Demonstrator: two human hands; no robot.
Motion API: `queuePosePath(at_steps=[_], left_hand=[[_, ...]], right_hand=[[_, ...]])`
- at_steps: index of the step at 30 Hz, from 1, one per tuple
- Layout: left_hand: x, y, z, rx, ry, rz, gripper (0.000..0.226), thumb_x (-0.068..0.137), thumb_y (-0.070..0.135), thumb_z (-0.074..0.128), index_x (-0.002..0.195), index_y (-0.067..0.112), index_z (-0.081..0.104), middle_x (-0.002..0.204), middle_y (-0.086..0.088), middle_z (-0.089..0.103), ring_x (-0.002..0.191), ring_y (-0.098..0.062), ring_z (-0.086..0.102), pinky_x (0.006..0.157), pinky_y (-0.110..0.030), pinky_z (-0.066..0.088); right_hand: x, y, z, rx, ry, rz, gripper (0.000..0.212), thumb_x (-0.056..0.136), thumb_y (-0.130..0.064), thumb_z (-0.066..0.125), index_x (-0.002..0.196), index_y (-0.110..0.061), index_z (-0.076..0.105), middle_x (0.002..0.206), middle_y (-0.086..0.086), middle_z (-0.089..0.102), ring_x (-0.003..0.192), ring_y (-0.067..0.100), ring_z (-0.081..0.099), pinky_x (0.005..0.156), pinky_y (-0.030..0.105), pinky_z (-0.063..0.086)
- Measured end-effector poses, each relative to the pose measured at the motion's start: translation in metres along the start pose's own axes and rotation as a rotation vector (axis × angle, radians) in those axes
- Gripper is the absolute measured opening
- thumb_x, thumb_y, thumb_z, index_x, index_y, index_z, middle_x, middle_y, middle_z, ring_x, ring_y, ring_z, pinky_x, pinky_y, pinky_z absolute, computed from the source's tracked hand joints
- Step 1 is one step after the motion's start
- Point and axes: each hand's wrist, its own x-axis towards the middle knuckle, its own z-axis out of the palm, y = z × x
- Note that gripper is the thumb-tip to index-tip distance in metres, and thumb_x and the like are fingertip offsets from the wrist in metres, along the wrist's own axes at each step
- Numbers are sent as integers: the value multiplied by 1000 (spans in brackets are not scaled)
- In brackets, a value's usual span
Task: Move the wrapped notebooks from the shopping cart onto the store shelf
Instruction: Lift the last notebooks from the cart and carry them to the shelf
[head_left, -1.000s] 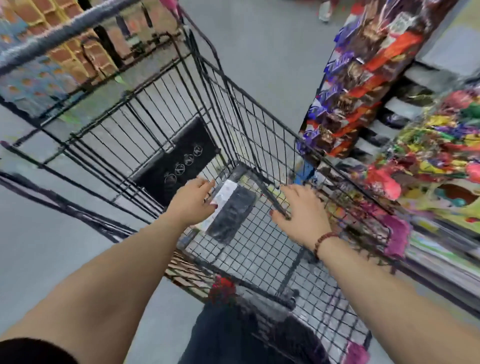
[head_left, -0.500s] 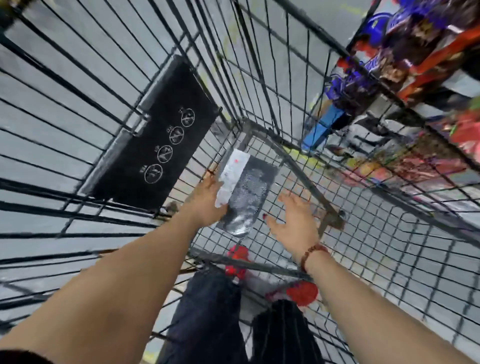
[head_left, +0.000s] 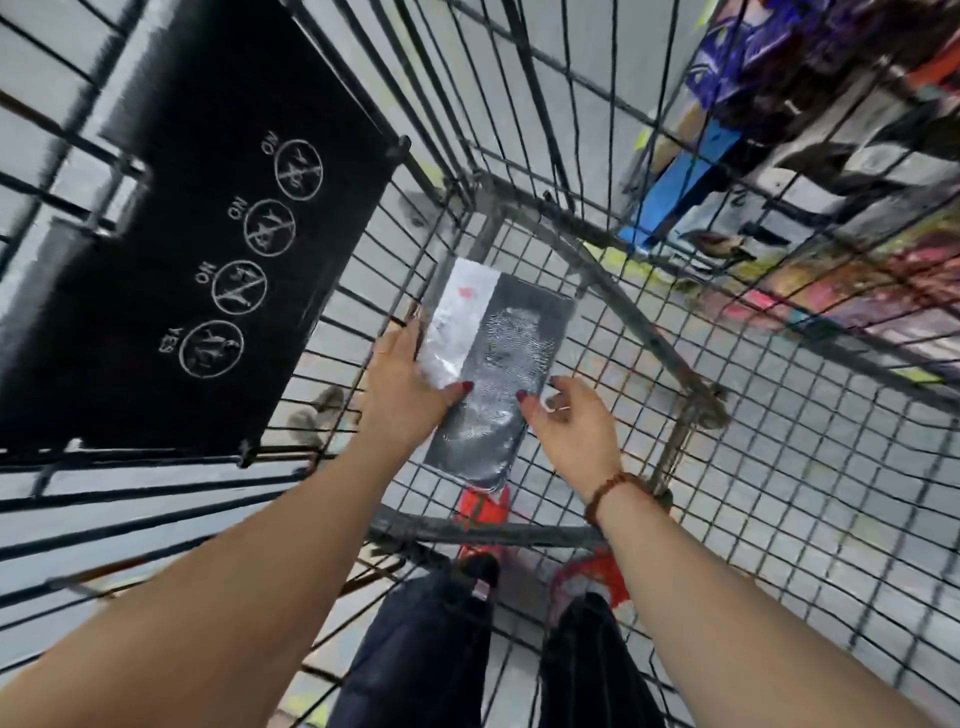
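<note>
One wrapped notebook is seen low in the shopping cart, near its front corner, at or just above the wire floor; which of the two cannot be told in this blurred view. Its left long edge is gripped by the left hand, thumb laid on the cover, fingers run along the edge. The right hand is at the lower right edge, thumb tip touching the cover, fingers loosely curled; whether a hold is made there cannot be told. The item is judged light, flat and fairly stiff, though a thin book may flex if lifted by one corner. The glossy film is likely slippery, so a pinch across both long edges is advised, thumbs on top. The store shelf is glimpsed through the right wall.
</note>
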Motion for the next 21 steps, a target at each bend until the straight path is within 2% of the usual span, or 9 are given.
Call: queuePosePath(at_steps=[3,5,7,9,11,13,16,19,21], left_hand=[[-1,1,1,-59,45,22,67,66,32,81,125,14,55,112,-7,57,104,-18,49,86,-24,38],[-4,6,3,-90,68,64,59,68,31,80,121,15,58,108,-6,59,94,-12,48,74,-16,32],[-12,14,8,-125,27,96,61,71,28,78,126,16,56,110,-3,58,95,-10,48,74,-11,34],[-15,18,16,-181,-48,91,68,74,27,77,136,16,50,120,-2,56,107,-15,52,93,-22,42],[-15,23,21,-247,-105,76,65,77,25,74,137,20,49,125,-2,56,113,-18,53,100,-37,45],[-13,29,19,-261,-130,79,56,81,22,71,134,20,52,126,-2,56,113,-14,52,103,-37,43],[-5,25,13,-244,-47,26,50,82,18,70,129,13,56,129,-7,56,111,-9,48,101,-21,36],[-1,12,8,-227,-13,-71,58,71,35,73,124,19,55,124,-7,58,111,-20,55,100,-39,45],[-4,6,9,-147,-27,-69,66,71,30,78,130,18,50,126,-4,54,114,-20,50,98,-34,41]], right_hand=[[0,0,11,102,-10,-4,41,82,-44,65,112,-16,59,91,5,65,81,20,63,72,33,54],[-1,0,14,170,15,-25,23,83,-37,66,95,-19,60,81,-3,65,72,12,62,62,20,51],[-1,1,13,303,63,44,26,84,-33,67,97,-15,55,81,-9,61,71,4,58,55,12,44],[0,7,10,453,168,148,28,85,-31,66,97,-11,50,80,-7,59,72,10,57,61,21,43],[1,14,4,498,259,192,22,88,-28,62,90,-12,48,76,-5,56,72,15,55,63,24,41],[-1,21,-4,537,275,169,16,90,-26,60,88,-14,49,79,-3,59,74,15,56,65,24,43],[-3,30,-17,588,254,108,8,92,-26,58,93,-20,53,90,0,64,81,13,61,77,23,49],[-6,37,-27,663,305,88,5,92,-23,58,89,-26,55,86,-7,64,75,2,61,65,8,47],[-8,42,-33,718,346,88,7,92,-22,58,86,-26,56,84,-9,63,71,-3,60,65,8,46]])
